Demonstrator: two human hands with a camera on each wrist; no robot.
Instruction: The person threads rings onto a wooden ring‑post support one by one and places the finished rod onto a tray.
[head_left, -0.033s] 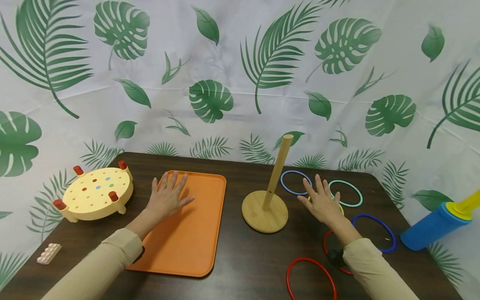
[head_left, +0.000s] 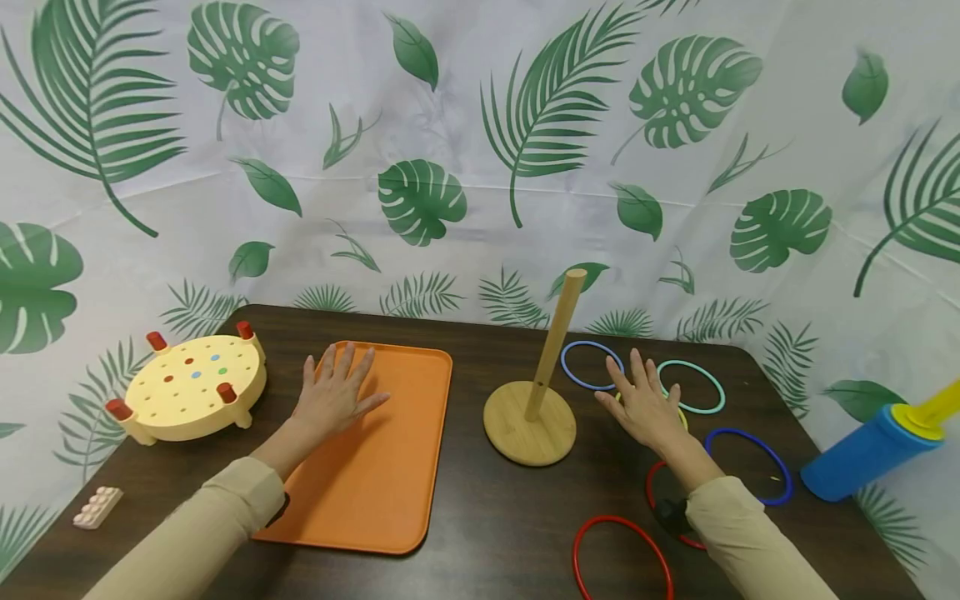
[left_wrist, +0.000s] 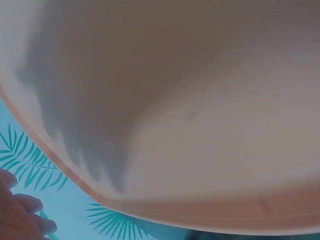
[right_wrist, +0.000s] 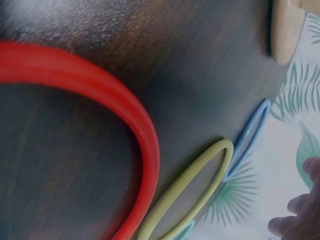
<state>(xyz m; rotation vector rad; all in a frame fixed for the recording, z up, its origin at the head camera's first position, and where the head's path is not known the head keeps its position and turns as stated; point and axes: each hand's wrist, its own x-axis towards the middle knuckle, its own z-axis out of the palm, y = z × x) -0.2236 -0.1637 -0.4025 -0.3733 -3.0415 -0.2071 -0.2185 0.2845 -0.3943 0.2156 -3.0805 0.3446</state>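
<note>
My left hand lies flat with spread fingers on the upper left part of an orange tray. My right hand rests open, palm down, over a yellow ring, right of a wooden peg stand. Around that hand lie a light blue ring, a teal ring, a dark blue ring and two red rings. The left wrist view shows only the tray up close and fingertips. In the right wrist view a red ring fills the foreground.
A yellow round pegboard with red feet stands at the left of the dark table. A small pink brick lies near the front left edge. A blue and yellow pump lies at the right edge. A leaf-print cloth hangs behind.
</note>
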